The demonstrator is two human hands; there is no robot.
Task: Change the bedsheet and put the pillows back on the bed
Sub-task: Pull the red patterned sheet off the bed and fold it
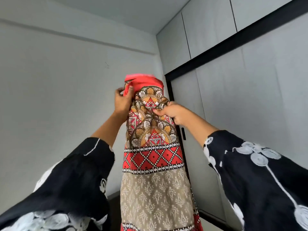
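A patterned bedsheet (153, 164) in red, beige, orange and black hangs folded in a long narrow column in front of me, held up high. My left hand (122, 102) grips its plain red top edge at the upper left. My right hand (171, 112) pinches a bunched fold of the printed cloth a little lower on the right. Both arms are raised, in black sleeves with white embroidery. The sheet's lower end runs out of the frame. The bed and the pillows are out of sight.
A pale grey wall (58, 97) fills the left side. To the right stands a tall wardrobe (250, 97) with grey sliding doors and a black frame, and upper cabinets (208, 27) reach the ceiling. A dark floor strip (115, 200) shows low beside the sheet.
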